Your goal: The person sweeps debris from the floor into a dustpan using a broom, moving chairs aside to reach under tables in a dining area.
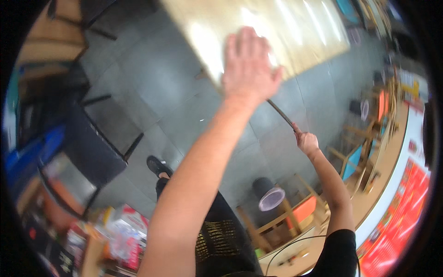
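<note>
My left hand (251,64) is spread palm down over the near corner of a glossy pale wooden table (301,38). Blur keeps me from telling whether the palm presses on the tabletop. Lower and to the right, my right hand (306,142) is closed around the end of a thin dark rod or handle (282,112). From that fist the rod slants up and left towards the table, and its far part is hidden behind my left wrist and the tabletop.
Grey tiles (193,117) cover the floor. A dark chair (93,145) stands at left, near bagged packages (124,232). Below right are a black bin (264,188) with a pale liner and wooden chairs (287,218) along a wooden counter (377,194). My shoe (158,167) is on the floor.
</note>
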`<state>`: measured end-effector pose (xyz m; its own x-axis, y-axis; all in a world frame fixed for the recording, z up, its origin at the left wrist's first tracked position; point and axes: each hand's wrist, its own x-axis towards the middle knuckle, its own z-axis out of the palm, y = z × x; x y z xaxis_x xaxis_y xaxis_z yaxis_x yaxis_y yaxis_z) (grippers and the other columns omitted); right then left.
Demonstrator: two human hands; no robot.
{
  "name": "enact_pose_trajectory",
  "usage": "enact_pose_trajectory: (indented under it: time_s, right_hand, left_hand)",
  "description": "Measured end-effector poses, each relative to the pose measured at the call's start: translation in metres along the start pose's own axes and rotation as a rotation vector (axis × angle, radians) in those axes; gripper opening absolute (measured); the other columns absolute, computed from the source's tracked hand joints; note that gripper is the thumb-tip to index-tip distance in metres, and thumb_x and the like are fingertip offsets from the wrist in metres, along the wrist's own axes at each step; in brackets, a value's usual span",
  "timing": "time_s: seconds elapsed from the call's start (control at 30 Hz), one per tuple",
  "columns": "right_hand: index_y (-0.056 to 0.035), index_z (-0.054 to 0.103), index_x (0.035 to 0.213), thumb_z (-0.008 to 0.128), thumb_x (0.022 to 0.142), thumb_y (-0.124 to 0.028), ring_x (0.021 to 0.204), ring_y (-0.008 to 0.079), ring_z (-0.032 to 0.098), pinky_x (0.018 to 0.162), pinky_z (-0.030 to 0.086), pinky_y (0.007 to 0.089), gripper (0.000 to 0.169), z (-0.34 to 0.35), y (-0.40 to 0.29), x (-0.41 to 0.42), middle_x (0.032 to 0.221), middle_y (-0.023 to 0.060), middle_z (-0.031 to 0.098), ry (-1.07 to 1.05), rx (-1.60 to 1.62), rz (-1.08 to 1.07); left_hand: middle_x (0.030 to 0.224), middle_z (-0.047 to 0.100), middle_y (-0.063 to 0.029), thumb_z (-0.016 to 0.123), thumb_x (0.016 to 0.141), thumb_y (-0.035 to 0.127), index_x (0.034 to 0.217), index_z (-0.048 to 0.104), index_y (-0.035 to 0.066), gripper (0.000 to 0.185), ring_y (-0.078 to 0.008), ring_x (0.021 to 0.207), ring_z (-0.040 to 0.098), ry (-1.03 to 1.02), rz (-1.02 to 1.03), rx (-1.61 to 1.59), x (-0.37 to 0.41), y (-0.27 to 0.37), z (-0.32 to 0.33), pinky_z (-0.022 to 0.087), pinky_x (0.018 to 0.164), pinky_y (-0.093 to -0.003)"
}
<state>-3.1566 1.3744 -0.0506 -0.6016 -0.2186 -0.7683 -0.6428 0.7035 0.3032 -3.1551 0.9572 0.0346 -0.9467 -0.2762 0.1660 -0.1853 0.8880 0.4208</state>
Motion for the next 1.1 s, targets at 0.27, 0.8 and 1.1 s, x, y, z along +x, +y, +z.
enact_pose_trajectory:
  time_s: [0.27,0.8,1.1]
  right_hand:
    - [-0.0345,0.034,0.158,0.052,0.104,-0.031,0.062,0.0396,0.065,0.062,0.054,0.0508,0.057,0.110,0.044,-0.171,0.068,0.0173,0.066,-0.051,0.424,0.124]
    - [-0.0360,0.030,0.159,0.043,0.107,-0.027,0.098,0.0327,0.070,0.081,0.057,0.0463,0.055,0.065,-0.093,0.087,0.104,0.0132,0.072,0.039,1.049,0.257]
    - [-0.0219,0.036,0.158,0.050,0.104,-0.026,0.066,0.0321,0.067,0.062,0.054,0.0459,0.056,0.132,0.011,-0.188,0.078,0.0173,0.068,-0.110,0.760,0.254]
  left_hand:
    - [0.155,0.040,-0.0239,0.055,0.097,0.054,0.146,0.049,0.002,0.072,-0.0362,0.148,0.033,0.054,0.143,0.255,0.004,0.006,0.015,0.020,0.122,-0.0555]
    - [0.158,0.035,-0.0256,0.043,0.106,0.050,0.150,0.042,-0.003,0.069,-0.0413,0.147,0.033,-0.079,0.170,0.193,0.003,0.020,0.008,0.024,0.120,-0.0523]
    - [0.157,0.034,-0.0248,0.052,0.101,0.047,0.150,0.041,-0.001,0.070,-0.0396,0.149,0.029,-0.046,0.151,0.245,0.001,0.015,0.006,0.020,0.121,-0.0564]
